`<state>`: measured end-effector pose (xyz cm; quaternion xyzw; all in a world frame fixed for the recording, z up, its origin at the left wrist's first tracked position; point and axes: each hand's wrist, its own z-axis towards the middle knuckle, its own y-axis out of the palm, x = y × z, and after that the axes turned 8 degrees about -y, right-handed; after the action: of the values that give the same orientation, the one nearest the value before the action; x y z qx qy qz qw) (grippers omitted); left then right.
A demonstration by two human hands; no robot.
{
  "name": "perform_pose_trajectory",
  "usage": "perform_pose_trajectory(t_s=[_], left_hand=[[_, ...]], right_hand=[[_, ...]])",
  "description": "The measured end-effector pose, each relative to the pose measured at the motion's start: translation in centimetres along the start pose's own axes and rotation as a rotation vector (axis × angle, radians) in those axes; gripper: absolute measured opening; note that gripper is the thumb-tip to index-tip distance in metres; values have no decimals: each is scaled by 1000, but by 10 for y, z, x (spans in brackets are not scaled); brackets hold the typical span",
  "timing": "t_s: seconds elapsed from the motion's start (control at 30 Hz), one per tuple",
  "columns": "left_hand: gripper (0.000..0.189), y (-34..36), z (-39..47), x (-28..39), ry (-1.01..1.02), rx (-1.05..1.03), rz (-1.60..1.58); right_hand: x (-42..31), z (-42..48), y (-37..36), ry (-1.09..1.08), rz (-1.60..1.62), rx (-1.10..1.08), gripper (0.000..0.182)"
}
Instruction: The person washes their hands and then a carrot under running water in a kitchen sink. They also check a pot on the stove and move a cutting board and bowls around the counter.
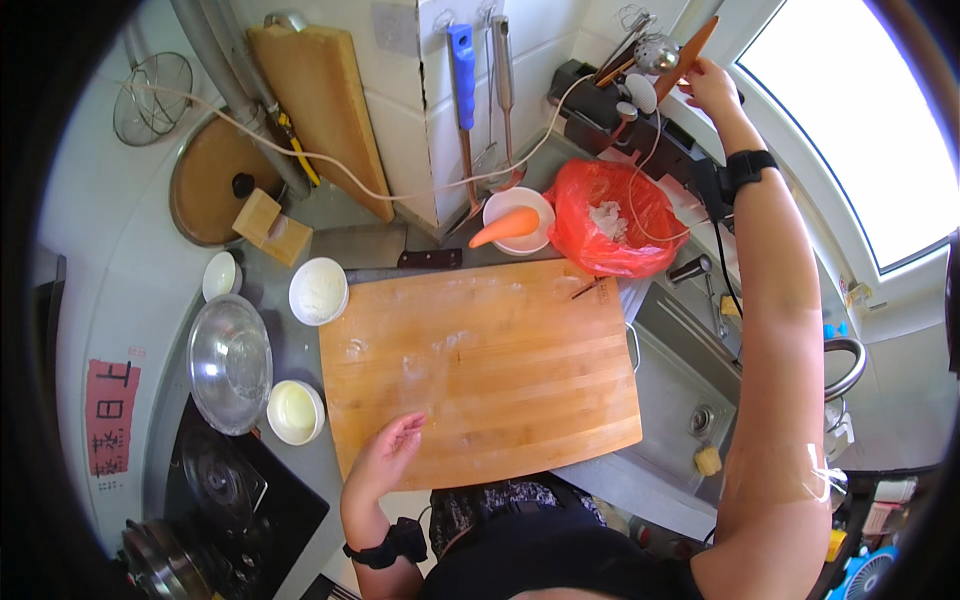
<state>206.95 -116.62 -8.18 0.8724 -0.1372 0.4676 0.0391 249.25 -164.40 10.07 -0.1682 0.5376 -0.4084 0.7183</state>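
Note:
A wooden cutting board (480,367), dusted with flour in places, lies before me and juts over the sink at right. Low over its front left part is my left hand (390,450), relaxed and with nothing in it. My right hand (709,86) reaches far out to the black utensil holder (634,124) by the window. Its fingers are beside a flat wooden utensil (686,60); whether they grip it cannot be told. A metal strainer ladle (656,54) and other tools stand in the holder. Past the board, a carrot (510,225) rests in a white bowl (536,244).
A red plastic bag (615,259) sits behind the board. The cleaver (431,259) lies along its back edge. At left are a bowl of flour (319,292), a bowl of pale liquid (296,412), a metal basin (229,364) and a cooktop (247,502). A sink (675,390) is at right.

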Motion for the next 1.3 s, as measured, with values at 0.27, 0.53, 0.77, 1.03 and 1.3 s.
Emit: perform_pose_trajectory(t_s=[0.27, 0.53, 0.77, 1.03, 1.3], left_hand=[[33, 5, -1, 4, -72, 15, 55], [34, 0, 8, -29, -25, 86, 99], [33, -31, 16, -75, -92, 240, 62], [33, -72, 86, -12, 24, 419, -1232], [33, -99, 145, 2, -50, 308, -1448]], right_hand=[[-28, -95, -6, -172, -279, -204, 27], [-5, -295, 28, -292, -134, -585, 19], [49, -382, 8, -172, -559, -931, 27], [39, -411, 12, -178, -361, -860, 28], [30, -434, 9, -120, -344, -851, 26]])
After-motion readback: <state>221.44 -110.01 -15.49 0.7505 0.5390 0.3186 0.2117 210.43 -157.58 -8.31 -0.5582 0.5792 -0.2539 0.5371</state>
